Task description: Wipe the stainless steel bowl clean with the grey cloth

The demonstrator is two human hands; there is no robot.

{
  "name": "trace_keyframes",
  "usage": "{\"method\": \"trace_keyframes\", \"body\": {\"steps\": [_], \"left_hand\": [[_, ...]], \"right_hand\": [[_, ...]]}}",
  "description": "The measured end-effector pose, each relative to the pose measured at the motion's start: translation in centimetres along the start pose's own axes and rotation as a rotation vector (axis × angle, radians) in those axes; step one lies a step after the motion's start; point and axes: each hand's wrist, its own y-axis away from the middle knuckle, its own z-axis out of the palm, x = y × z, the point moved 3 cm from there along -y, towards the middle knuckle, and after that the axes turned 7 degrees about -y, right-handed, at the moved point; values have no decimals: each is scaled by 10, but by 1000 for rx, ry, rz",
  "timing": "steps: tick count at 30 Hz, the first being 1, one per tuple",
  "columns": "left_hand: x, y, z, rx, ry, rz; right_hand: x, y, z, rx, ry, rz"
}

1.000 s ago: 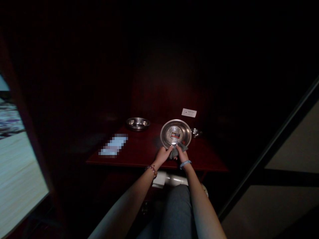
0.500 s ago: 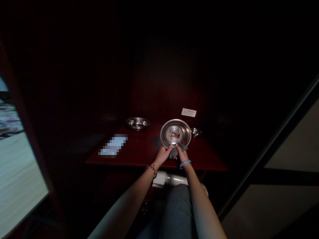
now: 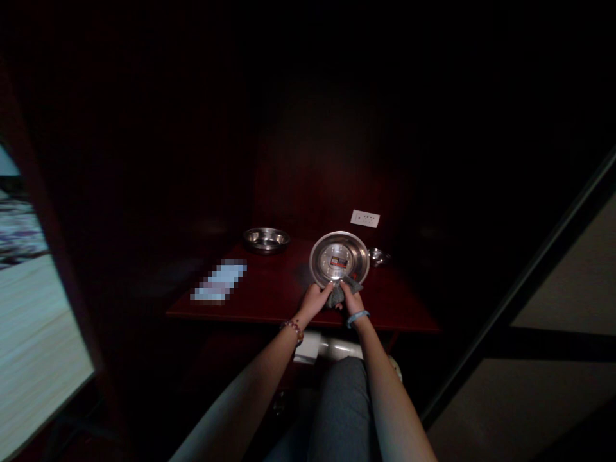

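Note:
A round stainless steel basin (image 3: 320,251) with a dark label (image 3: 339,262) at its centre is held tilted, its inside facing me. My left hand (image 3: 316,297) grips the near rim, thumb on top. Beside it my right hand (image 3: 352,299) is closed on a grey cloth (image 3: 336,295), pressed against the same near edge of the basin. The cloth bunches between both hands and hides part of the rim. Fingers under the basin are mostly hidden.
A second steel basin (image 3: 266,239) stands at the back left of the dark red table (image 3: 269,295). A small steel bowl (image 3: 378,257) sits behind the held basin, under a wall socket (image 3: 365,219). A blurred-out pale object (image 3: 220,280) lies at left.

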Motion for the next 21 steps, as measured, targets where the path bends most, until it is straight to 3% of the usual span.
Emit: {"method": "trace_keyframes", "body": {"steps": [21], "left_hand": [[-4,-2,1,1,-12,32]], "right_hand": [[0,1,1,-19,-24,-4]]}}
